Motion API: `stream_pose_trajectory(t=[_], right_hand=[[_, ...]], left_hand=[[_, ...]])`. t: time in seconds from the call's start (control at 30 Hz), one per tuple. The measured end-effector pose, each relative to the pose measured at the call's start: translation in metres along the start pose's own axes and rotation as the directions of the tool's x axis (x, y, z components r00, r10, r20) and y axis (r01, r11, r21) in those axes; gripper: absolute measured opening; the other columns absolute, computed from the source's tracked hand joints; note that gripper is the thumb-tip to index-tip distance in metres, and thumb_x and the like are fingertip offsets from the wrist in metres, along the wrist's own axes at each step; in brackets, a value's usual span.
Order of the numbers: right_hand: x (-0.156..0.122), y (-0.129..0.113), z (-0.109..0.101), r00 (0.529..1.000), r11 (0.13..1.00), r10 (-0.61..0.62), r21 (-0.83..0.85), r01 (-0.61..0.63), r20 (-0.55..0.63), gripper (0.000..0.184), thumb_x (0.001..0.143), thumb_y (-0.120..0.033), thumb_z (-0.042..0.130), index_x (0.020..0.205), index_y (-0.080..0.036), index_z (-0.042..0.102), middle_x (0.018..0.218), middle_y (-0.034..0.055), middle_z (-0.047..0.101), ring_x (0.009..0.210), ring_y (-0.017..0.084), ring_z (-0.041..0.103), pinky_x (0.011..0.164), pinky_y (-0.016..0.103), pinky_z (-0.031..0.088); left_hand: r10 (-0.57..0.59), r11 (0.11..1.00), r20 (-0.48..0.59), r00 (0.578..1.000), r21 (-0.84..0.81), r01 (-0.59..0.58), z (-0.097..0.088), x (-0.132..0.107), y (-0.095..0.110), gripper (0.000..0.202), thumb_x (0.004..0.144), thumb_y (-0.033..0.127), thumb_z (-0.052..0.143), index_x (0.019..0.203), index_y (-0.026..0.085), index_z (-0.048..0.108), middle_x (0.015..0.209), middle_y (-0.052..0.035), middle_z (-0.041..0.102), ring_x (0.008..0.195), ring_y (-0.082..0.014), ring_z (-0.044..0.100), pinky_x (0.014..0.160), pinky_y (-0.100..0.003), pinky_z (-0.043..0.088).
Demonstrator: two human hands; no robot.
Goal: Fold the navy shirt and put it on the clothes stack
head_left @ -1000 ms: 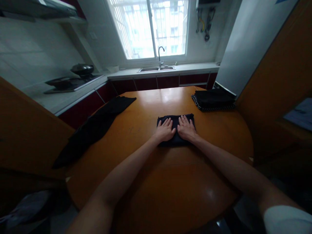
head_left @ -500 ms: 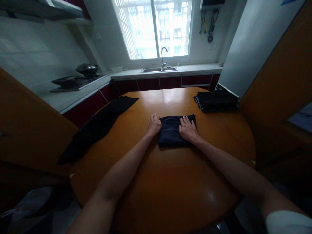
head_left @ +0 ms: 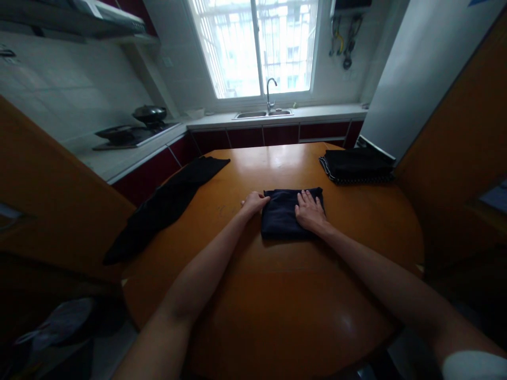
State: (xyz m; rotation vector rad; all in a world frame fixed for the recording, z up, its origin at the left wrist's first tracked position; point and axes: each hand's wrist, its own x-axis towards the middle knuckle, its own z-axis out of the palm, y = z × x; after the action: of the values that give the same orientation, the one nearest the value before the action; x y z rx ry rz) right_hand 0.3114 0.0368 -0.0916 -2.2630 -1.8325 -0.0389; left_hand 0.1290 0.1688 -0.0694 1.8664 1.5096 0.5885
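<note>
A dark navy folded garment point(head_left: 279, 219) lies as a flat, near-square bundle in the middle of the wooden table point(head_left: 277, 306). At its upper left edge, my left hand point(head_left: 253, 203) is closed, thumb and fingers pinching the cloth there. My right hand point(head_left: 311, 212) rests flat on the bundle's right side, fingers spread and pressing on the fabric. What kind of garment it is cannot be made out in its folded form.
Black clothing point(head_left: 170, 203) is stretched along the table's left edge, hanging partly over it. A stack of folded black clothes point(head_left: 356, 164) sits at the back right. Beyond are a sink point(head_left: 257, 114), a stove with pans point(head_left: 148, 113) and a refrigerator point(head_left: 390, 89).
My left hand has turned from resting beside the bundle, fingers pointing up, to pinching its left edge. The right hand stays flat on the cloth. The whole view has shifted slightly.
</note>
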Motion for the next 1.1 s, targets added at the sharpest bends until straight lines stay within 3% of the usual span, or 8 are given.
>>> stream_pose_trajectory(t=[0.17, 0.33, 0.43, 0.57, 0.63, 0.7, 0.83, 1.1], right_hand=[[0.000, 0.000, 0.000, 1.000, 1.000, 0.003, 0.000, -0.003, -0.003, 0.061, 0.101, -0.031, 0.031, 0.157, -0.008, 0.036, 0.167, 0.0143, 0.026, 0.155, 0.026, 0.018, 0.124, 0.051, 0.016], [0.001, 0.001, 0.000, 1.000, 1.000, 0.002, 0.008, -0.002, 0.010, 0.061, 0.101, -0.032, 0.032, 0.157, -0.009, 0.035, 0.167, 0.0140, 0.025, 0.155, 0.025, 0.018, 0.124, 0.050, 0.015], [0.001, 0.001, -0.001, 1.000, 1.000, 0.000, 0.018, 0.000, 0.002, 0.061, 0.101, -0.032, 0.032, 0.157, -0.008, 0.036, 0.167, 0.0141, 0.025, 0.155, 0.025, 0.018, 0.124, 0.050, 0.016], [0.000, 0.001, 0.000, 1.000, 1.000, -0.009, 0.019, 0.009, -0.007, 0.061, 0.101, -0.031, 0.032, 0.156, -0.006, 0.037, 0.167, 0.0153, 0.027, 0.155, 0.026, 0.020, 0.124, 0.051, 0.016], [0.000, 0.001, 0.001, 1.000, 1.000, -0.011, 0.023, 0.011, -0.017, 0.061, 0.100, -0.031, 0.033, 0.156, -0.005, 0.037, 0.166, 0.0158, 0.028, 0.155, 0.027, 0.020, 0.124, 0.052, 0.016], [0.000, 0.002, 0.002, 1.000, 1.000, -0.011, 0.029, 0.012, -0.019, 0.061, 0.100, -0.031, 0.033, 0.156, -0.005, 0.036, 0.166, 0.0159, 0.028, 0.155, 0.027, 0.021, 0.124, 0.052, 0.016], [0.001, 0.003, 0.003, 1.000, 0.999, -0.014, 0.042, 0.014, -0.002, 0.061, 0.101, -0.031, 0.033, 0.156, -0.006, 0.037, 0.167, 0.0151, 0.026, 0.155, 0.027, 0.019, 0.124, 0.052, 0.016], [0.018, 0.046, 0.004, 0.995, 0.976, 0.093, 0.192, -0.099, 0.038, 0.060, 0.105, -0.040, 0.031, 0.159, -0.014, 0.033, 0.169, 0.0127, 0.021, 0.156, 0.028, 0.014, 0.124, 0.057, 0.011]], left_hand=[[0.053, 0.978, -0.028, 0.998, -0.198, -0.058, 0.003, -0.001, 0.004, 0.014, 0.083, 0.030, 0.066, 0.076, 0.018, 0.063, 0.072, 0.0001, 0.065, 0.072, -0.0157, 0.064, 0.066, -0.024, 0.049], [0.013, 0.954, -0.086, 0.996, -0.296, -0.038, 0.006, -0.002, 0.003, 0.010, 0.089, 0.027, 0.063, 0.089, 0.017, 0.062, 0.073, -0.0010, 0.064, 0.062, -0.0135, 0.062, 0.061, -0.024, 0.053], [0.010, 0.960, -0.154, 0.988, -0.275, -0.053, 0.003, -0.001, 0.001, 0.014, 0.090, 0.019, 0.059, 0.103, 0.014, 0.063, 0.087, -0.0076, 0.070, 0.074, -0.0172, 0.068, 0.069, -0.029, 0.057], [0.143, 0.965, -0.263, 0.954, -0.177, -0.193, 0.001, -0.006, 0.010, 0.036, 0.090, 0.010, 0.050, 0.124, 0.016, 0.061, 0.130, -0.0132, 0.065, 0.117, -0.0211, 0.064, 0.102, -0.034, 0.051], [0.366, 0.928, -0.175, 0.914, -0.003, -0.373, 0.007, -0.016, 0.019, 0.042, 0.093, 0.011, 0.045, 0.132, 0.017, 0.061, 0.142, -0.0110, 0.060, 0.132, -0.0207, 0.055, 0.114, -0.034, 0.041], [0.532, 0.820, 0.056, 0.845, 0.217, -0.530, 0.017, -0.030, 0.027, 0.046, 0.098, 0.020, 0.042, 0.142, 0.016, 0.055, 0.151, -0.0115, 0.054, 0.142, -0.0232, 0.046, 0.120, -0.039, 0.033], [0.427, 0.670, 0.340, 0.838, 0.503, -0.546, 0.036, -0.054, 0.031, 0.065, 0.103, 0.048, 0.034, 0.156, 0.012, 0.037, 0.166, -0.0153, 0.028, 0.155, -0.0314, 0.022, 0.124, -0.051, 0.022], [0.324, 0.673, 0.348, 0.880, 0.569, -0.473, 0.031, -0.062, 0.032, 0.080, 0.103, 0.059, 0.024, 0.159, 0.002, 0.027, 0.168, -0.0194, 0.015, 0.157, -0.0315, 0.011, 0.125, -0.049, 0.015]])
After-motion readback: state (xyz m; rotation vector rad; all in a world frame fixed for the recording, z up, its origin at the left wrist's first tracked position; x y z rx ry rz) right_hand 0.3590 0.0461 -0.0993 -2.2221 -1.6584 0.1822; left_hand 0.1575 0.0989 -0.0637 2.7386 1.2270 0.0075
